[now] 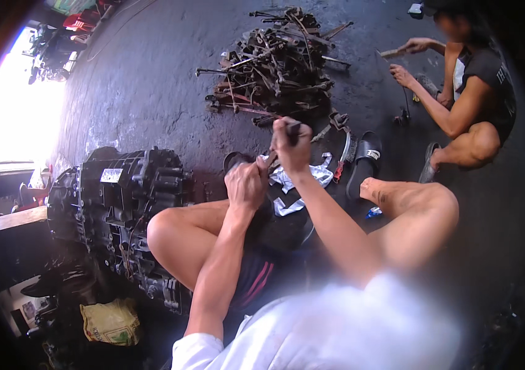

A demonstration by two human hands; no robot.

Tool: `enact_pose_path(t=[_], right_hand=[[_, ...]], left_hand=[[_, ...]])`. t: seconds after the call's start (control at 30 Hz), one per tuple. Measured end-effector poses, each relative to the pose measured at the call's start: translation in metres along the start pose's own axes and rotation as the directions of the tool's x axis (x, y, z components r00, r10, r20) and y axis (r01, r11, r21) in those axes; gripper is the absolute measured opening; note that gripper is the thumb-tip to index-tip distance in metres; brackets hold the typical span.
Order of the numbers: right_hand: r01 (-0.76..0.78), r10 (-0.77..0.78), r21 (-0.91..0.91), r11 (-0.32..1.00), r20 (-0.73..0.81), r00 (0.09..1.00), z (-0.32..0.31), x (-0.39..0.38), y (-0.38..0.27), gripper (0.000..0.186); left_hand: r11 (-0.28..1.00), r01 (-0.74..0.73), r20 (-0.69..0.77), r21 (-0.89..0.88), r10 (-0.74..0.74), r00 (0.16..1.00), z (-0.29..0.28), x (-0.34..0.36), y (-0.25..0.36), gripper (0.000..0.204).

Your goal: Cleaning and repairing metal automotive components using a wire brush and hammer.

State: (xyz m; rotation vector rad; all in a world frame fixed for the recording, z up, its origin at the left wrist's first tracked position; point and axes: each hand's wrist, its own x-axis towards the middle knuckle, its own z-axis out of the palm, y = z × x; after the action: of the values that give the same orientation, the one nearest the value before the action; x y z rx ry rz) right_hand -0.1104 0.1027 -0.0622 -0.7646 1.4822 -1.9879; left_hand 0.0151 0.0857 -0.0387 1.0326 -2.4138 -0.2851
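In front of my bent knees, my left hand (247, 184) is closed round the lower end of a narrow, dark metal piece (271, 159). Higher up and a little to the right, my right hand (292, 145) is a fist round a dark object (295, 131). Whether that is the upper end of the same piece or a separate tool, I cannot tell. Beneath my hands lie crumpled silvery wrappers (318, 174). A wire brush (347, 154) with a reddish handle end rests on the floor, right of the wrappers.
A heap of rusty metal rods and linkages (281, 65) lies ahead. At my left stands a large dark gearbox (120, 197), with a yellowish sack (111, 322) nearby. Black sandals (367, 161) are by my feet. A person (475, 92) squats at right, holding a light-coloured tool (390, 53).
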Motion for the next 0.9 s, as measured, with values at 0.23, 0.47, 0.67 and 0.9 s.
enact_pose_path(t=[0.23,0.47,0.67,0.9], right_hand=[[0.235,-0.255,-0.110,0.966,-0.229,0.940,-0.019,0.004,-0.054,0.029],[0.188,-0.131,0.394,0.900,-0.167,0.977,-0.032,0.024,-0.104,0.040],[-0.018,0.021,0.065,0.998,-0.048,0.999,-0.010,-0.024,0.010,0.030],[0.264,-0.266,-0.040,0.964,-0.066,0.962,-0.061,0.033,-0.116,0.029]], left_hand=[[0.988,0.152,0.086,0.019,-0.153,0.984,-0.004,0.004,0.002,0.051],[0.961,0.266,0.072,0.071,-0.271,0.960,-0.003,-0.009,-0.016,0.056],[0.963,0.256,0.219,0.085,-0.269,0.938,-0.003,0.002,0.005,0.058],[0.868,0.481,0.367,-0.119,-0.412,0.834,-0.003,-0.002,0.001,0.057]])
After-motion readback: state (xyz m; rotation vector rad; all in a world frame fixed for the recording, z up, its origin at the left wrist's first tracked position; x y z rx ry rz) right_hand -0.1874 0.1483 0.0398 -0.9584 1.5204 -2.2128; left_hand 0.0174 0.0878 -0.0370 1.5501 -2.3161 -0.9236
